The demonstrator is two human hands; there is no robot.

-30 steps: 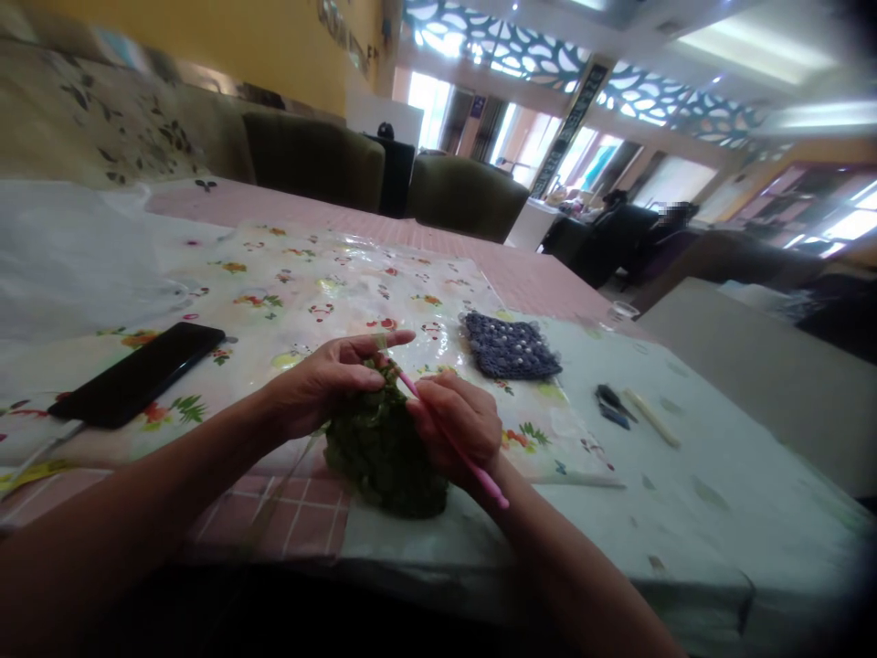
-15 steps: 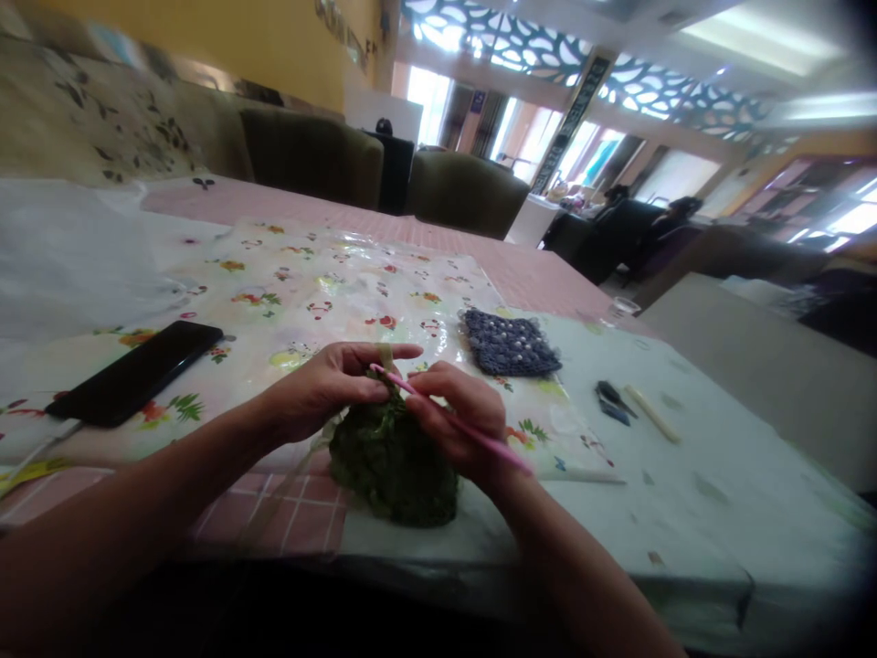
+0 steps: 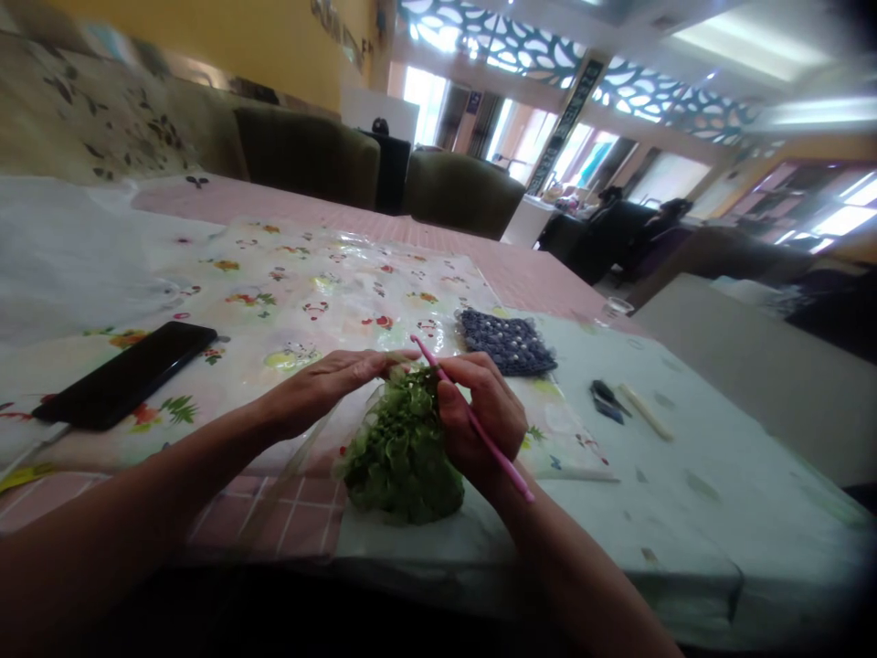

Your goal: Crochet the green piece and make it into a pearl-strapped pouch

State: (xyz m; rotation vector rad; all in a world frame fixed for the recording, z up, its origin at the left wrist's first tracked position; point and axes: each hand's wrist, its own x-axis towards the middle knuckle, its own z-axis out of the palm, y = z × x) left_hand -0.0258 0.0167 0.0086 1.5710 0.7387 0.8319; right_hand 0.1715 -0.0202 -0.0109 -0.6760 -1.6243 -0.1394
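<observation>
A ruffled green crocheted piece (image 3: 406,452) hangs between the hands over the table's near edge. My left hand (image 3: 335,384) pinches its upper edge at the left, fingers together and pointing right. A pink crochet hook (image 3: 490,443) slants across my right hand (image 3: 483,407), which is closed round it and touches the right edge of the green piece. The hook's tip points up and stands free above the work. A pale, thin strand runs down from the left hand toward the near edge.
On the table (image 3: 685,512) lie a black phone (image 3: 127,375) with a white cable, a dark blue crocheted square (image 3: 507,343), small dark snips (image 3: 607,402) and a cream stick (image 3: 646,411). A clear cup (image 3: 617,309) stands farther back. Chairs (image 3: 462,194) line the far side.
The green piece has been turned, so its lighter ruffles now show. My left hand has flattened over its top edge. The hook has come away from the left fingers and points more upward.
</observation>
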